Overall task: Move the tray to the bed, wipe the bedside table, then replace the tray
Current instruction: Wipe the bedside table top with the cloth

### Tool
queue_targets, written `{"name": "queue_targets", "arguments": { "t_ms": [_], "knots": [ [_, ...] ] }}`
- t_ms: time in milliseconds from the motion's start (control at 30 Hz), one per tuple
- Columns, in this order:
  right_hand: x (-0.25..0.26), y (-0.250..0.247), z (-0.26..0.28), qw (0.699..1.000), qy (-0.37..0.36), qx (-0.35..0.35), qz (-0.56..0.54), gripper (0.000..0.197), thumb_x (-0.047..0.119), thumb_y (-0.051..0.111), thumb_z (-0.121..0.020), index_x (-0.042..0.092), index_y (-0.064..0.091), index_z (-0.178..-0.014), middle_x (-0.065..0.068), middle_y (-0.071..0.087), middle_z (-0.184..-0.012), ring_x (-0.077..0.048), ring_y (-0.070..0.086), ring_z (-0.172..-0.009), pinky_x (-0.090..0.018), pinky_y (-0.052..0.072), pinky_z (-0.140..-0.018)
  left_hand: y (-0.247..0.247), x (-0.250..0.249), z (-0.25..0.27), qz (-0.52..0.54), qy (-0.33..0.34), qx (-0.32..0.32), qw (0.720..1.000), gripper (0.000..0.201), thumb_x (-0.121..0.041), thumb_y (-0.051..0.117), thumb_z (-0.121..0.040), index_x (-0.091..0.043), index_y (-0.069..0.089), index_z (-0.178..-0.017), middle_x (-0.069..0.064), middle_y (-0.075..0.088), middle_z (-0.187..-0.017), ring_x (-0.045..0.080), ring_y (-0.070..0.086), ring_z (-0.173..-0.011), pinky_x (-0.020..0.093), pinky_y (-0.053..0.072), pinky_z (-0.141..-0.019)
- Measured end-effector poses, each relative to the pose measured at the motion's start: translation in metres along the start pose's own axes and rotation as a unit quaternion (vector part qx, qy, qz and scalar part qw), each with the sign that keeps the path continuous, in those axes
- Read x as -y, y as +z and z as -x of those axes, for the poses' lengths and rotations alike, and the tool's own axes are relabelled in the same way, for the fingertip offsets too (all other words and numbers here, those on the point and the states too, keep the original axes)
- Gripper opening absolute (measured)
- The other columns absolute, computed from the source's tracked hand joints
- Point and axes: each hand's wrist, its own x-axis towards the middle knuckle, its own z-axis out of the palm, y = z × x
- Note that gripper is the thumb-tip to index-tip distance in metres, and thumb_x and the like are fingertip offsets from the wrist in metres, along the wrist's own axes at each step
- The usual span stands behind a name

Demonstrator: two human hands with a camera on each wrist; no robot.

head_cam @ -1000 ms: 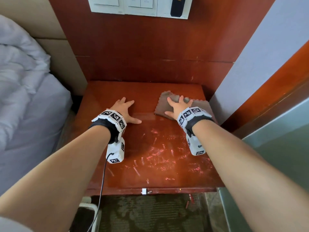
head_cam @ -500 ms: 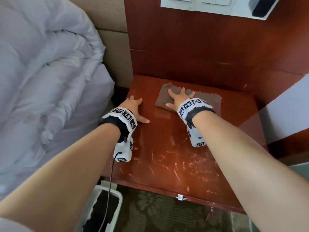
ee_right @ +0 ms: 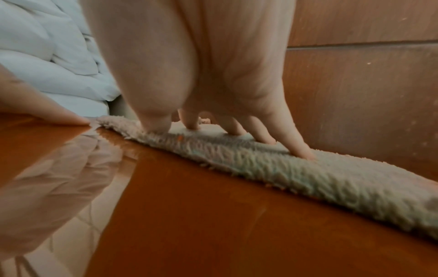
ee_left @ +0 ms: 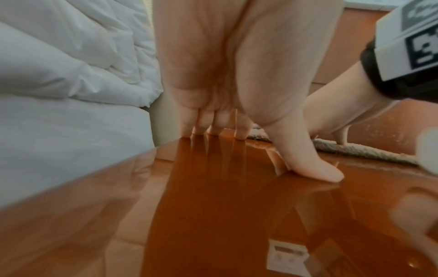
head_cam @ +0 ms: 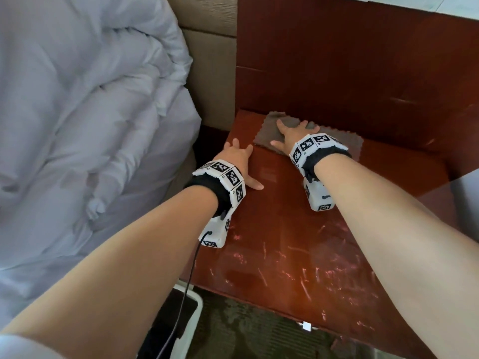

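A brown-grey cloth (head_cam: 344, 142) lies flat at the back of the red-brown bedside table (head_cam: 298, 229). My right hand (head_cam: 290, 134) presses on the cloth with straight, spread fingers (ee_right: 301, 148); the fluffy cloth (ee_right: 308, 172) fills the right wrist view. My left hand (head_cam: 237, 161) rests flat on the bare tabletop near its back left corner, fingers straight, thumb (ee_left: 312, 165) out to the right. The bed (head_cam: 77, 125) with its white duvet lies to the left. No tray is in view.
Red-brown wood panelling (head_cam: 350, 60) rises behind the table. The tabletop's front half is scratched (head_cam: 324, 275). A white bin with a dark inside (head_cam: 178, 320) stands on the floor at the table's front left corner. A cable (head_cam: 186, 288) hangs from my left wrist.
My right hand has slid the cloth leftwards along the back of the table, close to my left hand. The head view has swung left and down, showing more of the bed.
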Motion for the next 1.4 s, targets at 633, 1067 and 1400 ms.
{"name": "queue_targets", "arguments": {
  "t_ms": [633,1067,1400],
  "knots": [
    [-0.093,0.032,0.035,0.999,0.019,-0.007,-0.027,0.069,0.065,0.027,-0.091,0.043,-0.002,-0.149,-0.018,-0.003,-0.159,-0.043,0.002,-0.146,-0.057,0.006,-0.117,-0.007,-0.020,-0.013,-0.031,-0.061,0.021,0.997,0.117,-0.060,0.072,-0.068,-0.021,0.001,-0.153,0.017,-0.005,-0.159,0.038,0.005,-0.146,0.054,0.027,-0.114],
    [-0.148,0.055,0.096,0.996,0.061,0.005,-0.070,0.067,0.060,0.029,-0.094,0.041,-0.002,-0.150,-0.010,-0.005,-0.161,-0.046,-0.004,-0.144,-0.057,0.011,-0.117,-0.001,-0.030,-0.014,-0.053,-0.082,-0.016,0.995,0.116,-0.067,0.066,-0.068,-0.021,0.003,-0.153,0.023,0.006,-0.156,0.044,0.012,-0.143,0.054,0.027,-0.114],
    [-0.203,0.051,0.147,0.961,0.062,-0.104,-0.248,0.065,0.055,0.044,-0.092,0.035,0.021,-0.150,-0.004,0.012,-0.161,-0.027,0.021,-0.146,-0.039,0.023,-0.115,0.008,-0.132,0.019,0.000,0.114,-0.020,0.993,0.104,-0.051,0.069,-0.078,-0.030,-0.001,-0.153,0.016,-0.012,-0.159,0.040,-0.003,-0.146,0.050,0.014,-0.119]
  ]
}}
